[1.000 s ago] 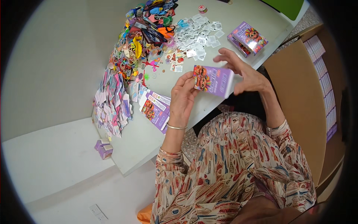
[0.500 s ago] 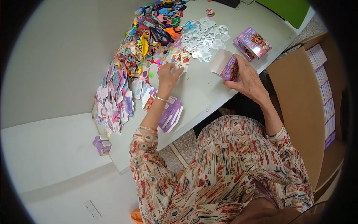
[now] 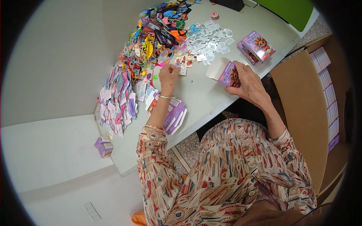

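My right hand (image 3: pixel 249 81) grips a small purple printed carton (image 3: pixel 225 72) with its white end flap open, held just above the grey table (image 3: pixel 203 98). My left hand (image 3: pixel 168 76) is stretched out to the edge of a heap of small colourful toys (image 3: pixel 151 41), its fingers closed on a small item there; what it is I cannot make out. A thin bangle sits on that wrist. Flat purple carton blanks (image 3: pixel 173 115) lie under my left forearm.
Clear little packets (image 3: pixel 207 41) are spread beyond the carton. Two closed purple cartons (image 3: pixel 256 46) lie at the table's right edge. Flat printed cards (image 3: pixel 118 100) are piled at the left. A large cardboard box (image 3: pixel 309 101) with stacked cartons stands on the right. A purple carton (image 3: pixel 103 147) lies on the floor.
My left hand let go of the carton and reached out to the toy heap. My right hand carried the carton to the right and turned its open flap up.
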The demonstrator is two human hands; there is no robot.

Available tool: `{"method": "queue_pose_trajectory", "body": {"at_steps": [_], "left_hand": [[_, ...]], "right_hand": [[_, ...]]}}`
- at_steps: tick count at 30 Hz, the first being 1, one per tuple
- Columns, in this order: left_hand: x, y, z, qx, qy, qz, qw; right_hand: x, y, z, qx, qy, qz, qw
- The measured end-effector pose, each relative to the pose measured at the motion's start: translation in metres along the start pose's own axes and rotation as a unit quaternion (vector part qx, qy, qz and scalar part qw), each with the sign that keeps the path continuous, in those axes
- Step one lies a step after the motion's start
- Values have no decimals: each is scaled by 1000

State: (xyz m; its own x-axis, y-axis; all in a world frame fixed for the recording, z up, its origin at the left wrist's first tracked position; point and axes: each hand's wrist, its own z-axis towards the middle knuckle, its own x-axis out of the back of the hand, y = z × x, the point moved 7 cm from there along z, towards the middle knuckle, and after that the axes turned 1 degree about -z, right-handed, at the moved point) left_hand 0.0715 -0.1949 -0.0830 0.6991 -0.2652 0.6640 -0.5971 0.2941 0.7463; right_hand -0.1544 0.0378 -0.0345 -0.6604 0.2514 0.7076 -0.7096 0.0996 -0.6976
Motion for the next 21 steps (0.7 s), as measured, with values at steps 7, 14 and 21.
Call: {"method": "queue_pose_trajectory", "body": {"at_steps": [7, 14, 21], "left_hand": [[10, 112, -34, -92, -4, -256, 962], [-29, 161, -96, -299, 1, 22, 954], [-40, 108, -13, -98, -32, -89, 991]], "right_hand": [[-12, -11, 5, 10, -22, -119, 993], [-17, -18, -3, 14, -50, -103, 993], [2, 6, -5, 4, 1, -99, 995]]}}
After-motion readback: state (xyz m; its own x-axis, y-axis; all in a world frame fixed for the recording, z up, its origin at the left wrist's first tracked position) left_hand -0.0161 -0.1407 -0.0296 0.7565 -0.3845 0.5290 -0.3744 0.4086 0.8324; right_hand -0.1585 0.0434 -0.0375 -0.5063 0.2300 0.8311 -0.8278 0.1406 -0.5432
